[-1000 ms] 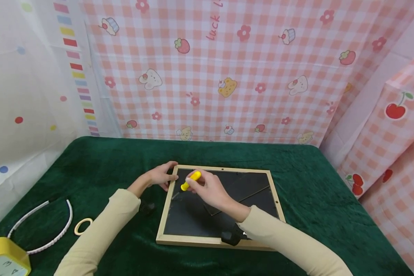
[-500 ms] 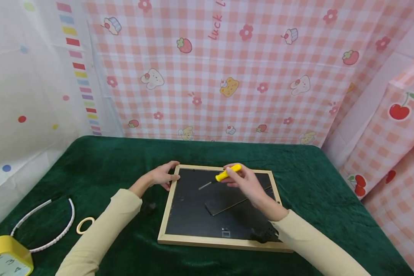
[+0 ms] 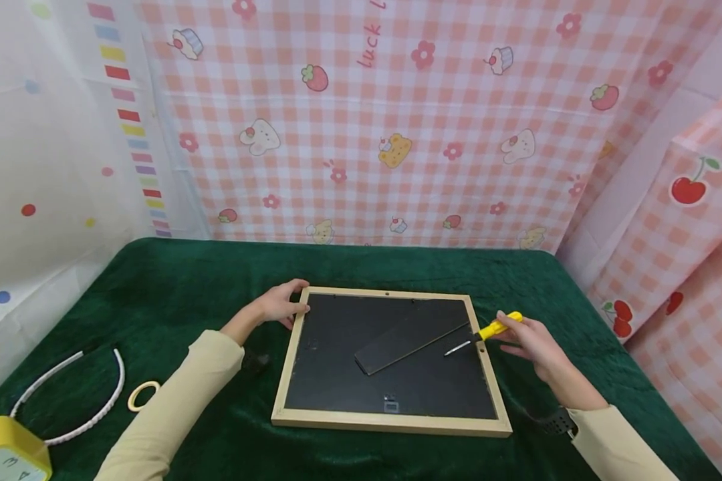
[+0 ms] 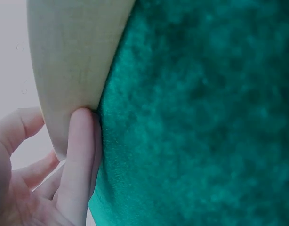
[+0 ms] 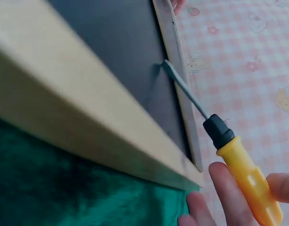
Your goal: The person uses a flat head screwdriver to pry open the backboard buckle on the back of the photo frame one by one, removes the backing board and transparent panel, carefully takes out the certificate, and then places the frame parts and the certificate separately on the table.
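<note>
A picture frame with a pale wooden rim lies back side up, showing its black backing board. My left hand grips the frame's far left corner, the thumb over the rim. In the left wrist view, fingers press along the frame's outer side. Beyond the right rim, my right hand holds a flat-tipped screwdriver with a yellow handle between thumb and fingers. Its shaft slants down leftward over the right rim, with the tip above the backing. A black stand flap lies folded on the backing.
The frame rests on a dark green plush cloth. To the left are a white headband, a pale ring partly behind the left sleeve, and a yellow clock. A checked curtain hangs behind the table.
My right hand has carried the screwdriver from the frame's left side across the backing to the right rim, uncovering the lower backing. The left hand has stayed at the corner.
</note>
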Demonstrator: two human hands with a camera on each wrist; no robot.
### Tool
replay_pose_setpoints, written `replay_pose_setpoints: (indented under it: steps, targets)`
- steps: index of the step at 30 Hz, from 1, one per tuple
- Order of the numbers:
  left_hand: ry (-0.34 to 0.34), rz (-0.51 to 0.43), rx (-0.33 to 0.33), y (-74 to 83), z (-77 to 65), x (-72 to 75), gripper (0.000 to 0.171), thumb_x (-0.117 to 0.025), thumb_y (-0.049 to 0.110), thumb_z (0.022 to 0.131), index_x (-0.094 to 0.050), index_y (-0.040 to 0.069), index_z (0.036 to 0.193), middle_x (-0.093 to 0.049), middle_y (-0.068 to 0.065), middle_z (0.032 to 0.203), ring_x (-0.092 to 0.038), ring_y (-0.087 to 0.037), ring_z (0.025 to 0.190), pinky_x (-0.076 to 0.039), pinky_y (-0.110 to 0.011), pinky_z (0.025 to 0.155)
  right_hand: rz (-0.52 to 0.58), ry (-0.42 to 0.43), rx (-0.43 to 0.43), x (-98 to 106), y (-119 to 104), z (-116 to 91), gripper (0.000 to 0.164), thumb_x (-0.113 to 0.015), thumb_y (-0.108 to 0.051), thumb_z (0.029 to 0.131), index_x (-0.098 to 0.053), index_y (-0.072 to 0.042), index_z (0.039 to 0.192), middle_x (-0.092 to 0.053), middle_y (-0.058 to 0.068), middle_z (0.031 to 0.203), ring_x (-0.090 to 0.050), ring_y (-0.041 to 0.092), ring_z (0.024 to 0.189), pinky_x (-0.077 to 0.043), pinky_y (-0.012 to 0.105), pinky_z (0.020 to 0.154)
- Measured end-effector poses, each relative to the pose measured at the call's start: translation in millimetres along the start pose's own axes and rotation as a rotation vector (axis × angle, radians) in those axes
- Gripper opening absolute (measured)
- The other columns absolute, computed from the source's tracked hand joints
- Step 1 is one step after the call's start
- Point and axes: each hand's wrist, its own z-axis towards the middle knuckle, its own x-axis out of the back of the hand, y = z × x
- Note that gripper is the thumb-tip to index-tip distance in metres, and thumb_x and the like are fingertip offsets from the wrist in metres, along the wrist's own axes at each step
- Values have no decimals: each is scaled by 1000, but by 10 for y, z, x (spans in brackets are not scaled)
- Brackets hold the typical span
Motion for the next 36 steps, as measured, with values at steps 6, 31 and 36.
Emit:
replay_pose_setpoints:
  steps: [6, 31, 36]
  targets:
    - [20, 19, 1, -37, -15, 25, 53, -54, 12, 88, -27, 1, 133, -28, -24, 132, -60, -23, 61, -51, -34, 55, 67, -66, -31, -83, -122, -93, 66, -48, -48, 86, -38, 10, 115, -63, 12, 93, -60, 21, 88, -49, 32, 73]
    - [52, -11, -58, -204, -450, 144, 45, -59, 11, 84, -37, -8, 118, -41, -22, 104, -60, -21, 60, -51, -33, 55, 93, -122, -11, 37, -161, -201, 47, -41, -41, 92, -46, 4, 104, -59, 3, 86, -58, 22, 88, -47, 33, 77]
    - [60, 34, -60, -175, -423, 189, 39, -56, 13, 86, -42, -6, 117, -46, -19, 98, -58, -21, 60, -51, -33, 55, 9, -235, -80, 199, -42, -499, 49, -38, -43, 93, -50, 3, 99, -63, 11, 91, -56, 20, 88, -46, 34, 72]
